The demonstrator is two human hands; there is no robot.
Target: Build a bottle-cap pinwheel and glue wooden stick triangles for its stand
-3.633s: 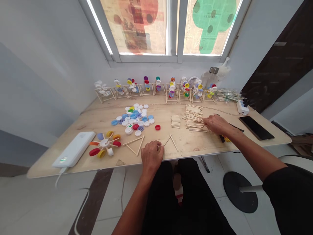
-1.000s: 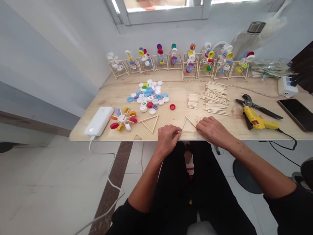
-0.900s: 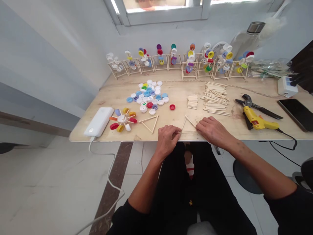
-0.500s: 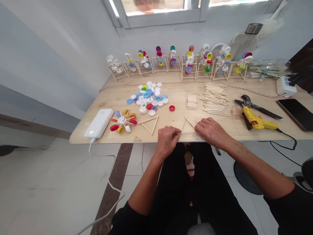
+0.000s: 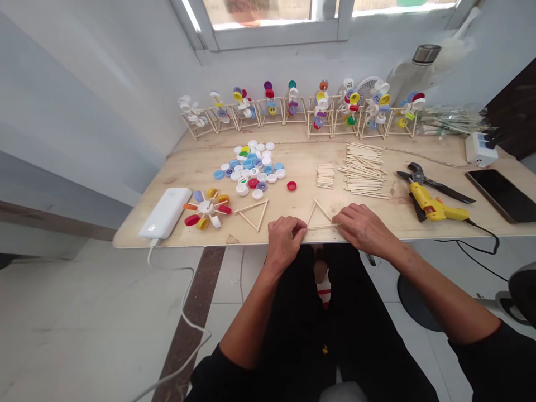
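A triangle of thin wooden sticks (image 5: pixel 321 226) lies flat at the table's front edge, its tip pointing away from me. My left hand (image 5: pixel 285 237) pinches its left corner between thumb and fingers. At the right corner, my right hand (image 5: pixel 360 226) has its fingers closed on the stick end; the fingertips partly hide that corner. Left of my left hand lies a second stick triangle (image 5: pixel 262 215). Beside it sits a wheel of sticks with coloured bottle caps (image 5: pixel 206 207) around a white cap hub.
Loose bottle caps (image 5: pixel 248 164), short sticks (image 5: pixel 325 176) and long sticks (image 5: pixel 364 172) lie behind my hands. A yellow glue gun (image 5: pixel 435 207), black cutters (image 5: pixel 444 188) and a phone (image 5: pixel 505 192) are at right, a white power bank (image 5: pixel 166 213) at left. Finished cap wheels on stick frames (image 5: pixel 320 120) line the wall.
The view has shifted slightly. Both hands stay at the triangle's front corners, and the right fingers have eased a little, showing more of the right corner.
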